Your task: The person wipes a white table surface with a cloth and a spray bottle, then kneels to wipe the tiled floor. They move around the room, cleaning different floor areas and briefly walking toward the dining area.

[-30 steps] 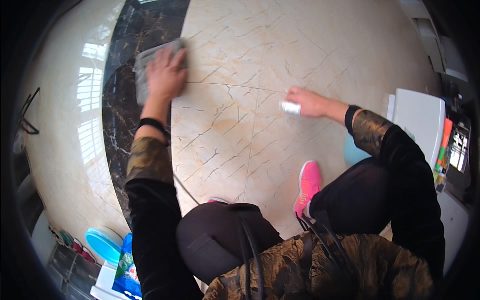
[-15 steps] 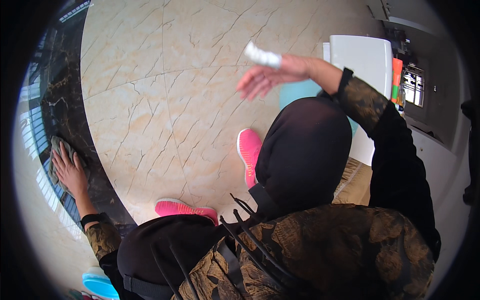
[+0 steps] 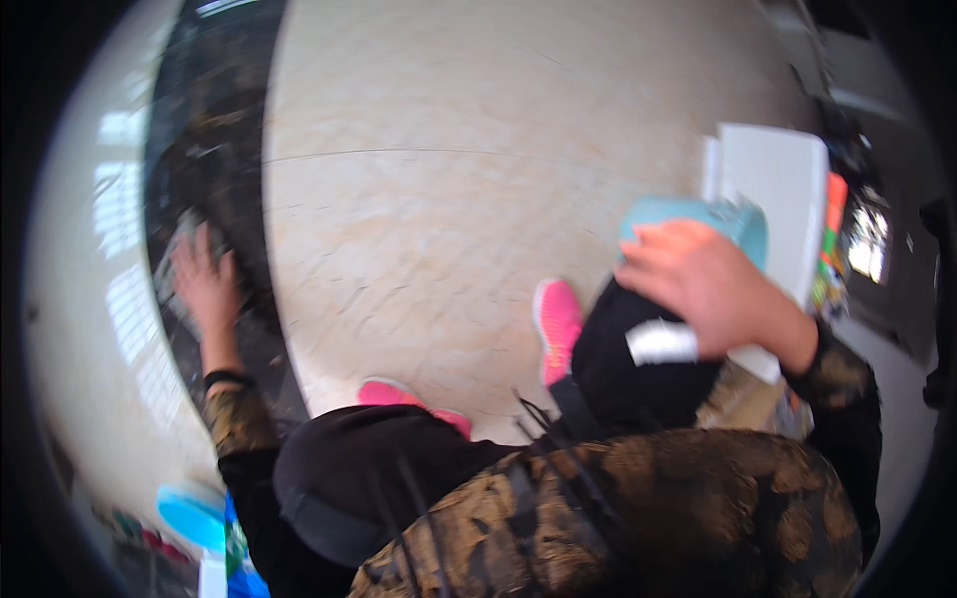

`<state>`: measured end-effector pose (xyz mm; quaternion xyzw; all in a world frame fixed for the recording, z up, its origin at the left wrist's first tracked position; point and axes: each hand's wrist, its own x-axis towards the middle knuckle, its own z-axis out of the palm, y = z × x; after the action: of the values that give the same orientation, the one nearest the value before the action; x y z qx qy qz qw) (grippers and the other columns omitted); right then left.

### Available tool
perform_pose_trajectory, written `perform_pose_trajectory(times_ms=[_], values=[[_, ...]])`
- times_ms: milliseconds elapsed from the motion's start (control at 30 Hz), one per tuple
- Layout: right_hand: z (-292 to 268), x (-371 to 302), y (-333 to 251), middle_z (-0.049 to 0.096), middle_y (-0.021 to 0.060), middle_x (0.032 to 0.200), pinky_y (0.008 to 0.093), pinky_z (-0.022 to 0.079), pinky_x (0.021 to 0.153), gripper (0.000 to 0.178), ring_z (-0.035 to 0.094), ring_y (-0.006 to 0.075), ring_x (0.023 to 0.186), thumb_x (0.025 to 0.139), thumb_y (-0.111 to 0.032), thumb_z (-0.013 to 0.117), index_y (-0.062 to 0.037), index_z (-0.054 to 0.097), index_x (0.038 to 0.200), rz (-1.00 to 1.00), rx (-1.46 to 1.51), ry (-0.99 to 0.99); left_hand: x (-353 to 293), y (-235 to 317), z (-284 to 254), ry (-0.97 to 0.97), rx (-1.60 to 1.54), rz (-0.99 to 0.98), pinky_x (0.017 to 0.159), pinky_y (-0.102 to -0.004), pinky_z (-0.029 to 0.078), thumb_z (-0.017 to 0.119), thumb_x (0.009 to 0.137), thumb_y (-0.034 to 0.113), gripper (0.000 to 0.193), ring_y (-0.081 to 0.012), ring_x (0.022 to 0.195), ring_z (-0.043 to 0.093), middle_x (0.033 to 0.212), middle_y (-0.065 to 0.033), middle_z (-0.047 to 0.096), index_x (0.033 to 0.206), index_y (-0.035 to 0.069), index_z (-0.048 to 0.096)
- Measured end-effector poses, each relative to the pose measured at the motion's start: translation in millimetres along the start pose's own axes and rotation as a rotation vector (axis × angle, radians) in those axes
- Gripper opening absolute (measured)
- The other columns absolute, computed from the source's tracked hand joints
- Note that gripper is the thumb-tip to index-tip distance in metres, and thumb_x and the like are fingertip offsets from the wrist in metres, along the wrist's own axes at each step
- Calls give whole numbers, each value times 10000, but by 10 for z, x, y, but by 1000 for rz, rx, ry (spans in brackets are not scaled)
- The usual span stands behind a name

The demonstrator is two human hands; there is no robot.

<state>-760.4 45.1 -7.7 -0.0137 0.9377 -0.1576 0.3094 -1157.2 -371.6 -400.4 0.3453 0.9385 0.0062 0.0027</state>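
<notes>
We are pressing a grey cloth [image 3: 177,261] onto the dark floor strip [image 3: 214,149] under our flat, spread left hand [image 3: 204,284]. Our right hand [image 3: 703,289] is gripping a small white object [image 3: 662,343] above our knee [image 3: 638,369].

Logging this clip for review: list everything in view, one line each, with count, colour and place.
floor: 1, beige marbled, middle, with a dark curved band on the left
cloth: 1, greyish, on the dark band under the left hand
small white object: 1, white, in the right hand; blurred
basin: 1, teal, right, behind the right hand
white box-like item: 1, white, right
blue round thing: 1, blue, lower left
shoes: 2, pink, centre
left hand: pressed flat on the cloth
right hand: closed on the small white object
</notes>
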Motion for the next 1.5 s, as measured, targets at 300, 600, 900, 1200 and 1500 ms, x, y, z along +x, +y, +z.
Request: perform_pose_trajectory(times_ms=[300, 600, 900, 1200, 1500], values=[[236, 212, -684, 648, 251, 1292, 548, 406, 1117, 571, 587, 387, 1271, 955, -463, 559, 21, 682, 1232, -442, -202, -190, -280, 380, -298, 78, -153, -67, 1235, -633, 177, 713, 926, 448, 793, -445, 1574, 191, 1727, -171, 202, 1624, 280, 374], [-416, 1653, 150, 555, 291, 1450, 573, 358, 1154, 466, 561, 443, 1302, 978, -367, 643, -34, 644, 1304, 78, -312, 85, 91, -344, -203, 87, -119, -427, 1208, -673, 188, 674, 949, 474, 696, -472, 1555, 215, 1706, -195, 244, 1584, 324, 434], [-45, 3400, 118, 408, 343, 1561, 493, 393, 1168, 480, 457, 486, 1414, 1036, -329, 593, -63, 573, 1435, -9, 6, 255, 71, -558, -76, 218, -170, -565, 1215, -659, 157, 689, 902, 494, 716, -450, 1524, 277, 1682, -207, 286, 1557, 297, 479], [-160, 6524, 132, 346, 319, 1607, 465, 334, 1212, 516, 387, 484, 1459, 1020, -227, 581, -82, 483, 1506, -17, 127, 742, 143, -745, -130, 175, -244, -547, 1197, -639, 222, 722, 861, 457, 697, -417, 1507, 322, 1657, -185, 349, 1515, 299, 538], [96, 7206, 80, 256, 230, 1685, 496, 188, 1269, 700, 239, 385, 1564, 1055, -466, 494, -73, 324, 1609, 285, -140, 835, 181, -764, -166, 41, -299, -567, 1199, -638, 201, 769, 806, 435, 751, -433, 1517, 318, 1661, -210, 344, 1510, 307, 543]])
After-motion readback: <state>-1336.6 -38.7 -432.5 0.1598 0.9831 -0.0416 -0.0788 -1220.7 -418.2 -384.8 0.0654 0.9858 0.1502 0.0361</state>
